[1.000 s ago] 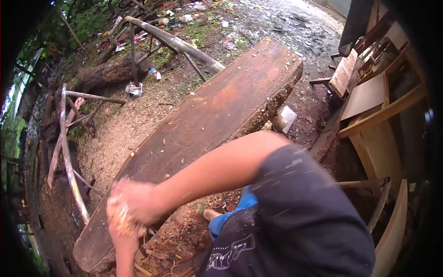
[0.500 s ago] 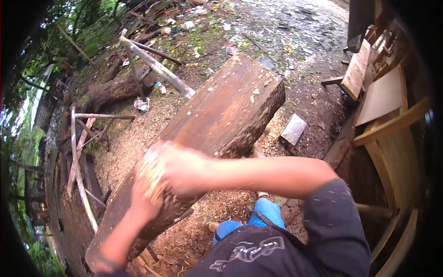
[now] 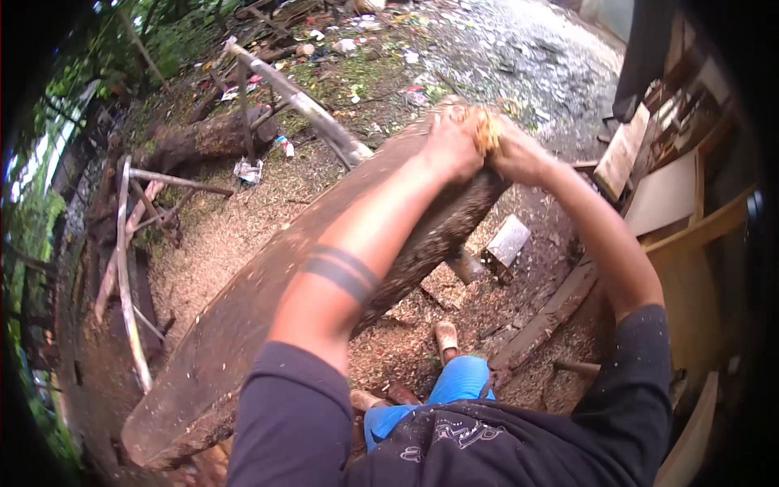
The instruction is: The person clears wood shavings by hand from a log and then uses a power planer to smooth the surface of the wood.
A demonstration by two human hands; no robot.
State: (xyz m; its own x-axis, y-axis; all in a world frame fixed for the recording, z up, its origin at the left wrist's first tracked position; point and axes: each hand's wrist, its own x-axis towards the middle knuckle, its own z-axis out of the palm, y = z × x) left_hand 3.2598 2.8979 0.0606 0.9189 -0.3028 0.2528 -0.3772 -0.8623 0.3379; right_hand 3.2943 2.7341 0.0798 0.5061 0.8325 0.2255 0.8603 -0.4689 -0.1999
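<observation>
Shavings [image 3: 488, 131] are poking out between left hand [image 3: 454, 150] and right hand [image 3: 519, 152], near slab's [image 3: 260, 296] far end. Both are showing bent fingers; cannot tell around what.

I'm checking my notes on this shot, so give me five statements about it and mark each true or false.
1. The left hand and right hand are at the slab's far end. True.
2. The two hands are wide apart. False: they are close together.
3. Dark bands mark the left arm. True.
4. The left sleeve is white. False: the left sleeve is dark.
5. Pale shavings lie on the ground left of the slab. True.
</observation>
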